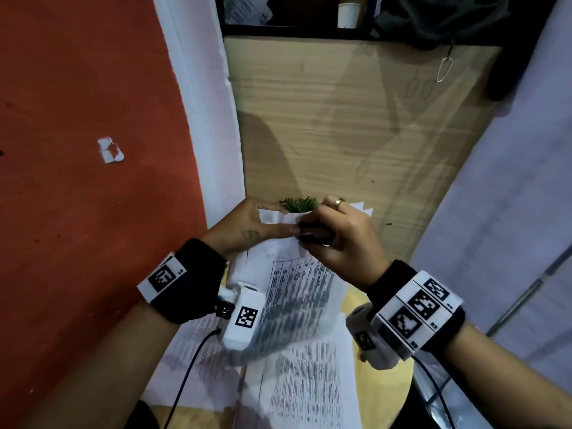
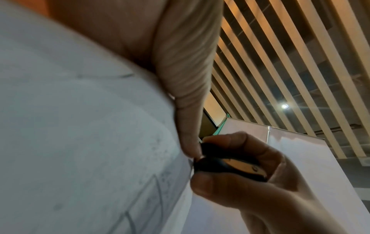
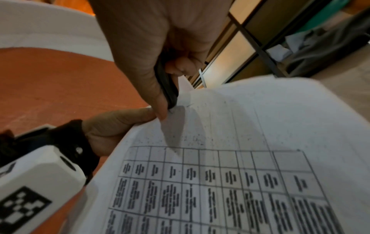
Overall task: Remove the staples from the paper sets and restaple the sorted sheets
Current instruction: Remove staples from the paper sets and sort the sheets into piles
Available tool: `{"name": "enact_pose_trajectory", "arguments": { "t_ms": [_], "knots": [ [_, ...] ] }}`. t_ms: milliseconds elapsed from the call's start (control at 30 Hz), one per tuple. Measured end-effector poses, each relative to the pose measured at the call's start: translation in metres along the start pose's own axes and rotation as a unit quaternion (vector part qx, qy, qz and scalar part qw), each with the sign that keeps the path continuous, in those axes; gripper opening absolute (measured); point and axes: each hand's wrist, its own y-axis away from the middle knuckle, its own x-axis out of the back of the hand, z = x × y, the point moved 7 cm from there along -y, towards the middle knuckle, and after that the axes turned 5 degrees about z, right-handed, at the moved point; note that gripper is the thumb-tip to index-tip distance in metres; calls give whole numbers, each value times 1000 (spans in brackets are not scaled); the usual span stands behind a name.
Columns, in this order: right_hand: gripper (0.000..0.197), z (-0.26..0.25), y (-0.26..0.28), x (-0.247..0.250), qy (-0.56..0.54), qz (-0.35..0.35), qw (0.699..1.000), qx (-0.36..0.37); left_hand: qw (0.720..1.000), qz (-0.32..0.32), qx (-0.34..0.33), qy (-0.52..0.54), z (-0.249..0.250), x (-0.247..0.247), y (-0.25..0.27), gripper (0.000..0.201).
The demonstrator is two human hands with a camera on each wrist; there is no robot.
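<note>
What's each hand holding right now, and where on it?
The right hand grips a black staple remover round its body. The left hand pinches the lifted paper set at its top corner, beside the tool.

A small green plant point(image 1: 299, 204) sits just beyond the grip; a white cup point(image 1: 348, 15) (on a dark shelf point(image 1: 297, 31)) stands far beyond.

Black wristbands point(image 1: 198, 274), white marker-tagged camera boxes point(image 1: 244, 317), black cables point(image 1: 192, 366), gold ring point(image 1: 340, 202).

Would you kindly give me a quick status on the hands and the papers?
Left hand pinches the paper set at its top corner. Right hand grips the staple remover, nose on that corner. Nothing in the way.
</note>
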Motion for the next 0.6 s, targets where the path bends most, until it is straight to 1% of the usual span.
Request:
{"name": "enact_pose_trajectory", "arguments": {
  "t_ms": [133,200,267,300,367,400,467,500,533,600],
  "knots": [
    [22,9,2,3,-63,33,997,-41,1000,7,9,4,-7,1,-2,52],
    [25,12,3,4,-94,53,992,-60,1000,10,9,-6,-9,1,-4,48],
    [25,15,4,4,-121,71,987,-80,1000,18,3,-10,-9,1,-4,37],
    [25,17,5,5,-131,79,984,-89,999,30,-1,-15,-10,1,-4,34],
    [25,21,6,5,-150,97,978,-109,997,58,-6,-40,-12,2,-7,38],
    [25,23,7,6,-158,106,975,-119,996,66,-11,-52,-11,1,-8,32],
    [24,24,8,8,-161,128,969,-137,994,75,-33,-71,-5,-4,-7,10],
    [22,23,10,9,-159,137,967,-147,992,79,-43,-83,-2,-7,-7,5],
    [21,24,11,9,-158,145,964,-158,990,89,-51,-98,0,-8,-6,8],
    [20,26,15,10,-166,162,955,-186,981,122,-65,-136,-4,-3,-7,32]
  ]
}}
